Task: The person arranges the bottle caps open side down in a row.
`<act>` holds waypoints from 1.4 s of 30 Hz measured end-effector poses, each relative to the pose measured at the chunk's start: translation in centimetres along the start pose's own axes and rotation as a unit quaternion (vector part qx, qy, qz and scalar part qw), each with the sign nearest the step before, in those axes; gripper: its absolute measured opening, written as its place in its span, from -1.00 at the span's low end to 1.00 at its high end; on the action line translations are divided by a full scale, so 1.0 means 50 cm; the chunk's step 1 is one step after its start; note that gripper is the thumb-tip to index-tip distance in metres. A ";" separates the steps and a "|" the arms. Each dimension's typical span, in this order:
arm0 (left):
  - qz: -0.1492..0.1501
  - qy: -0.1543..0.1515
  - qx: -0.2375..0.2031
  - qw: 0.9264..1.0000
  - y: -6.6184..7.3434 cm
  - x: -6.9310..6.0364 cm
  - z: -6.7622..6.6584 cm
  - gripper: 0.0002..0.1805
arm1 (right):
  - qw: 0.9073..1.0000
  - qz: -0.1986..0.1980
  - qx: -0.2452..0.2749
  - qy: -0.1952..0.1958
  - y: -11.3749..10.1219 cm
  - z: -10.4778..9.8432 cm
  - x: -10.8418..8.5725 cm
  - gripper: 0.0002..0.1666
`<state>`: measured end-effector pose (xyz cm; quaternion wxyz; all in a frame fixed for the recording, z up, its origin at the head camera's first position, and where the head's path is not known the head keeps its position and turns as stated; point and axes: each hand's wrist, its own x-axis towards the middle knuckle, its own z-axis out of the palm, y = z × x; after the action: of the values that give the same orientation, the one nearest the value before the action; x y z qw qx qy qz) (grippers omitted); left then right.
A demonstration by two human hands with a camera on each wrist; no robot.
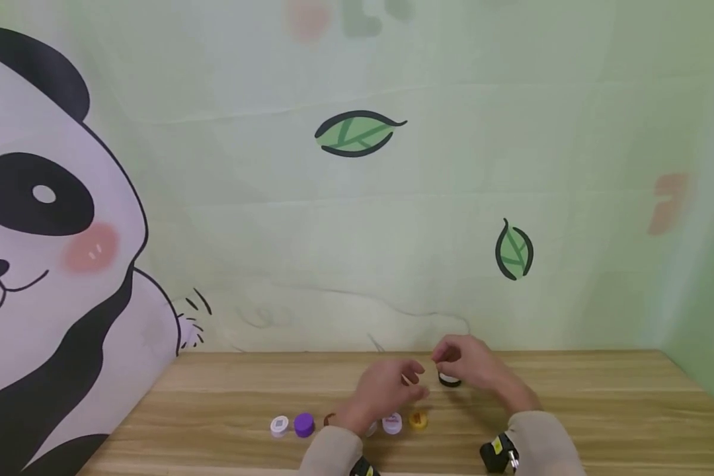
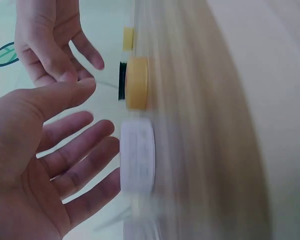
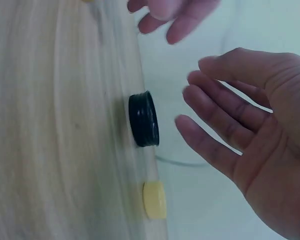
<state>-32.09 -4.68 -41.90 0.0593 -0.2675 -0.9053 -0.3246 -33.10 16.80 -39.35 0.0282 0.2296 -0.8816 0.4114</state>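
My left hand (image 1: 387,390) hovers above the table with fingers loosely spread and holds nothing. To its right, my right hand (image 1: 473,363) is raised over a black bottle cap (image 1: 449,381), partly covering it in the head view. In the right wrist view, a gap separates the relaxed fingers of the right hand (image 3: 270,120) from the black cap (image 3: 143,120). A pale yellow cap (image 3: 155,200) lies beyond the black one. Under my left hand in the left wrist view are a white cap (image 2: 137,155) and an orange-yellow cap (image 2: 137,82).
Along the front of the wooden table (image 1: 214,410) runs a row of caps: a white one (image 1: 279,426), a purple one (image 1: 304,425), a brown one partly behind the left wrist, a white printed one (image 1: 392,423) and a yellow one (image 1: 418,420). A printed backdrop (image 1: 274,231) rises behind.
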 end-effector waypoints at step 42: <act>-0.018 0.056 -0.020 0.998 0.022 0.057 0.043 -0.74 | 0.998 0.050 -0.049 -0.002 0.032 -0.024 -0.009 -0.85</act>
<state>-33.80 -1.36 -42.15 0.0991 -0.2336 -0.8986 -0.3580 -33.54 18.76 -39.81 0.0173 0.1848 -0.9110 0.3683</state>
